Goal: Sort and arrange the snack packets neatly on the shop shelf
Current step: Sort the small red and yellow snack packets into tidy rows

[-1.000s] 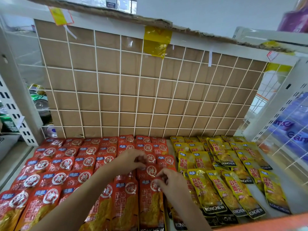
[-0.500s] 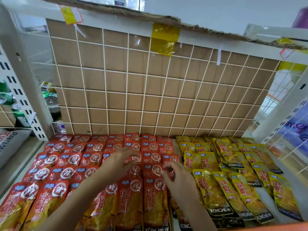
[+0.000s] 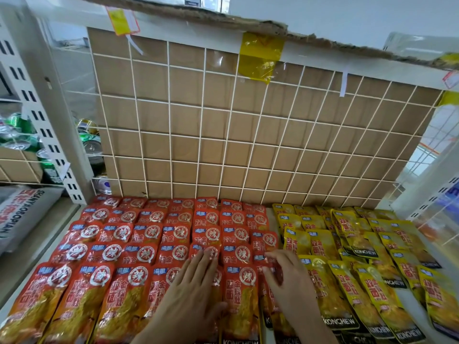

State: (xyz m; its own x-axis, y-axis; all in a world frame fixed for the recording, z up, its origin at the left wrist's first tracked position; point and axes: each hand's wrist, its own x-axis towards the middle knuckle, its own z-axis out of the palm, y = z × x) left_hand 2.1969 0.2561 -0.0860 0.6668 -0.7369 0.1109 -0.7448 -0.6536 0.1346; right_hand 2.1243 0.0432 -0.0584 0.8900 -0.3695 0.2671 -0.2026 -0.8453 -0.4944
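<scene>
Red snack packets (image 3: 146, 247) lie in several overlapping rows across the left and middle of the shelf. Yellow snack packets (image 3: 352, 264) fill the right part in looser rows. My left hand (image 3: 196, 289) lies flat with straight fingers on the red packets of the front rows. My right hand (image 3: 288, 276) rests with spread, slightly bent fingers on the rightmost column of red packets, beside the yellow ones. Neither hand grips a packet.
A white wire grid with brown cardboard (image 3: 248, 135) closes the back of the shelf. A white upright post (image 3: 49, 95) stands at the left, with green drink cans (image 3: 87, 137) behind it. A grey printed sack (image 3: 22, 217) lies on the neighbouring left shelf.
Both hands have drawn back toward the front rows and flattened onto the red packets. The left hand let go its curled hold further back. The view has shifted right and closer.
</scene>
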